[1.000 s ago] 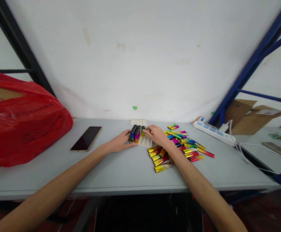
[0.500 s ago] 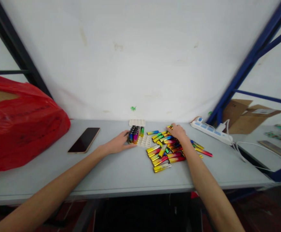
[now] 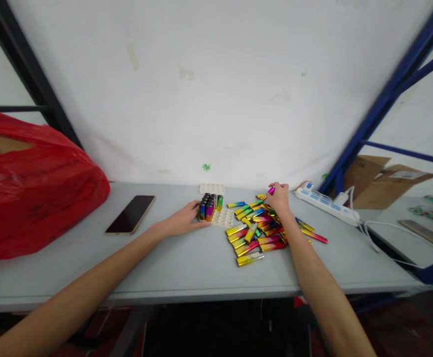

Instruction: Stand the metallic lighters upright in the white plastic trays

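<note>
Several upright lighters (image 3: 209, 208) stand grouped in the left part of a white tray (image 3: 223, 218) with round holes. My left hand (image 3: 184, 219) rests at the left of this tray, its fingers spread around the near and far sides of the lighters. Over the far edge of a loose pile of shiny lighters (image 3: 249, 232), my right hand (image 3: 278, 198) pinches a magenta lighter (image 3: 272, 190). Yellow, red, green and blue lighters lie flat in the pile. Behind the tray is another white tray (image 3: 212, 189).
A phone (image 3: 131, 214) lies left of my left hand. The red plastic bag (image 3: 41, 193) fills the far left. A white power strip (image 3: 326, 204) with cables, a blue frame (image 3: 380, 104) and a cardboard box (image 3: 378, 186) are on the right.
My right hand has lifted from the far part of the pile and now holds a magenta lighter. My left hand stays beside the tray. The view has shifted slightly.
</note>
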`<state>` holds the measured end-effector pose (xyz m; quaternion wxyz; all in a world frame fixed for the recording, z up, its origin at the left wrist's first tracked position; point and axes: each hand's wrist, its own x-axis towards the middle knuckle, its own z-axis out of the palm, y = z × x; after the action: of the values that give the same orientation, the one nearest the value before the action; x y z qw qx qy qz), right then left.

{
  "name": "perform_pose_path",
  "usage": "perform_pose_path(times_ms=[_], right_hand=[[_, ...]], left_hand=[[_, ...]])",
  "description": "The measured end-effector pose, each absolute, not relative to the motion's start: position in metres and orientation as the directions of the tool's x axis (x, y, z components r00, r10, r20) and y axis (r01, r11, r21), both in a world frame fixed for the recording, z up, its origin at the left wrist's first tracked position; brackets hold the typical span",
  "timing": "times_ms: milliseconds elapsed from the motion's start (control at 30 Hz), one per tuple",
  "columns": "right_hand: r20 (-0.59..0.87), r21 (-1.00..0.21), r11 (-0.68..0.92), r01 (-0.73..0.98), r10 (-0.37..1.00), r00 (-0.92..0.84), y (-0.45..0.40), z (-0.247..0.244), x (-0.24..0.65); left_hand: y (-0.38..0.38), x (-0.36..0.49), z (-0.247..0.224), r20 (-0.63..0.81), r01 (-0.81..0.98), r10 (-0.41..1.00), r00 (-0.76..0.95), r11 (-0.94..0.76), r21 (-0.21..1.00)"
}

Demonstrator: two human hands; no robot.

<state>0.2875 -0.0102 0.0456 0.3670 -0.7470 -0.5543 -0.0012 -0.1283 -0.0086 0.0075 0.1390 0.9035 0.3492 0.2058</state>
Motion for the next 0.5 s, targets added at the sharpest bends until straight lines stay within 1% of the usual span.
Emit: perform_pose_path(times_ms=[67,133,233,300,400,500], right_hand=[[0.451,-0.594,-0.027,0.804,0.817,0.36,-0.009,0.048,0.285],[0.474,-0.674,0.072,0.735,0.805,0.356,-0.008,0.05,0.281],[0.461,-0.811,0.214,0.545,0.807,0.369,-0.006,0.052,0.274],[0.438,-0.87,0.29,0.399,0.826,0.354,-0.005,0.054,0.267],[0.4,-0.91,0.351,0.219,0.882,0.25,-0.009,0.058,0.251],[0.354,-0.934,0.344,0.099,0.927,0.121,-0.018,0.063,0.228]], left_hand=[[-0.008,-0.128,0.007,0.274,0.573,0.687,0.673,-0.718,0.394],[-0.008,-0.128,0.007,0.275,0.576,0.689,0.671,-0.717,0.393],[-0.009,-0.128,0.007,0.269,0.587,0.698,0.663,-0.709,0.392],[-0.01,-0.127,0.007,0.273,0.591,0.702,0.658,-0.706,0.391],[-0.01,-0.126,0.008,0.287,0.578,0.692,0.662,-0.715,0.392],[-0.01,-0.126,0.008,0.288,0.575,0.691,0.663,-0.717,0.395]])
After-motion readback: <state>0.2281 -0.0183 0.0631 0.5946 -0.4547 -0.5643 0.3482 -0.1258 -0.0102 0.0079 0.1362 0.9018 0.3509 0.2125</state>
